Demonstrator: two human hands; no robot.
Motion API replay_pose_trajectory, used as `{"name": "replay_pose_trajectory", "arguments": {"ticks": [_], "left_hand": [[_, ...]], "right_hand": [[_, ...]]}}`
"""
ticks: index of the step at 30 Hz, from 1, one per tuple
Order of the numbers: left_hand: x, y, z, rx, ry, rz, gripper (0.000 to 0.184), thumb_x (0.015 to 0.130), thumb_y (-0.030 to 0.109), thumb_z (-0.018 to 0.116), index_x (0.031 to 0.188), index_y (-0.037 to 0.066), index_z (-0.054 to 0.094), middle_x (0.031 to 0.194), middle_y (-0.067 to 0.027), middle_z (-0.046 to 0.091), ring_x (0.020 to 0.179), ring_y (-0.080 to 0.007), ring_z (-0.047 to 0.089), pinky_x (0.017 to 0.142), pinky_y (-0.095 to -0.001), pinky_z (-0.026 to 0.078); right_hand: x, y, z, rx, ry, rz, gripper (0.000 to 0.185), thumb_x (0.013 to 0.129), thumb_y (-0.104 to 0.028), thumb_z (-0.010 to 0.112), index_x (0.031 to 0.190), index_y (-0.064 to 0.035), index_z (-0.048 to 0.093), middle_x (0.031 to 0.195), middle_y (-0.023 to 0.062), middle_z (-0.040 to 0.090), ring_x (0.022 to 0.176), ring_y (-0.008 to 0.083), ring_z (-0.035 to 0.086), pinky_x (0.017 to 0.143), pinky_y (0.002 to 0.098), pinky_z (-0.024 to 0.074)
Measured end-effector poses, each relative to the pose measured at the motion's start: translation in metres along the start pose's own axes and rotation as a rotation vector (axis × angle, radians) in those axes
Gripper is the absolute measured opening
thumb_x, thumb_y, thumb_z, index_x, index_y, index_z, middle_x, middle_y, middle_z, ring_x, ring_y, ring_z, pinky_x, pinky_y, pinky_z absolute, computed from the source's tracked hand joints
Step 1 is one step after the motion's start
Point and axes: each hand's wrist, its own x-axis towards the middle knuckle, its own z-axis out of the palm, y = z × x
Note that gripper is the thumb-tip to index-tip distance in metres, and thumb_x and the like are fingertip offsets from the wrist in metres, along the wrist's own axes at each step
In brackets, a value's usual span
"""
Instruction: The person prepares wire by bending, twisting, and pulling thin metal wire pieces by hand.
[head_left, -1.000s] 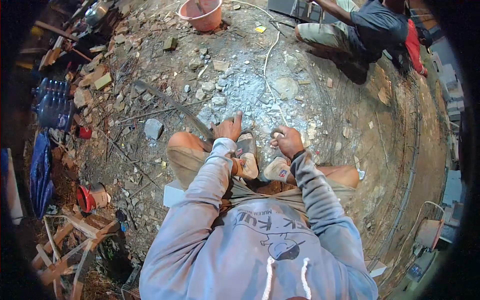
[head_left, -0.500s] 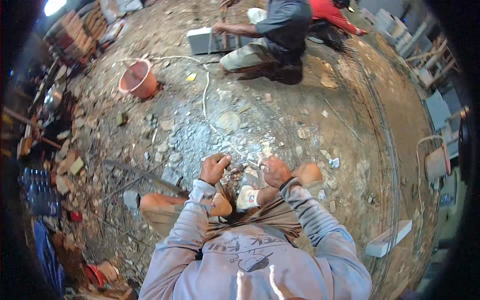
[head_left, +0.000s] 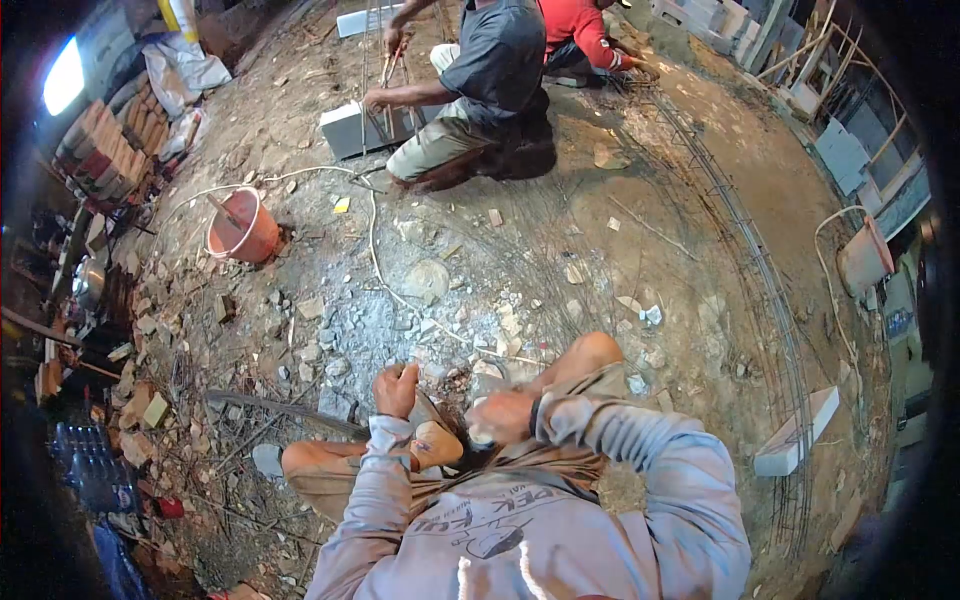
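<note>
Left hand (head_left: 395, 390) was held up with fingers curled in; couldn't tell if it gripped anything small. Right hand (head_left: 503, 415) was motion-blurred in front of the feet, grip unreadable. Hands were apart. Nearest things: shoe (head_left: 437, 443), just below the left hand between the bent knees, and the other shoe, mostly blocked by the right hand. The low, knees-out seat probably put both hands within easy reach of the ground there.

Cord (head_left: 375, 240) lay slack beyond the feet, near the right hand, contact not shown. Rubble (head_left: 345, 330) spread ahead. Dark strip (head_left: 285, 406) lay left, near end hidden by the leg. Tub (head_left: 262, 236) held a tilted stick, likely leaning on the rim. Co-worker (head_left: 490, 75) knelt by a block (head_left: 343, 135), perhaps set there as a prop; head cut off by the top edge.
</note>
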Motion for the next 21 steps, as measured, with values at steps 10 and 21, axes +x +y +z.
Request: {"name": "replay_pose_trajectory", "arguments": {"ticks": [10,21], "left_hand": [[0.013,-0.021,-0.005,0.477,0.341,0.528,0.027,0.082,0.020,0.054,0.064,0.001,0.058,0.050,-0.0170,0.050,0.042,-0.0270,0.047,0.040,-0.0359,0.033],[-0.009,-0.012,-0.015,-0.073,0.302,0.050,0.040,0.087,0.030,0.050,0.063,-0.001,0.054,0.052,-0.0129,0.049,0.049,-0.0188,0.046,0.046,-0.0387,0.033]], "right_hand": [[-0.001,0.021,-0.064,-0.303,0.608,0.553,0.010,0.073,-0.014,0.055,0.075,-0.0048,0.058,0.070,0.0141,0.057,0.067,0.0317,0.058,0.057,0.0412,0.0462],[0.015,0.033,-0.066,0.130,0.763,-0.146,0.017,0.074,-0.016,0.055,0.081,-0.0005,0.057,0.079,0.0157,0.058,0.075,0.0297,0.057,0.067,0.0384,0.0457]]}}
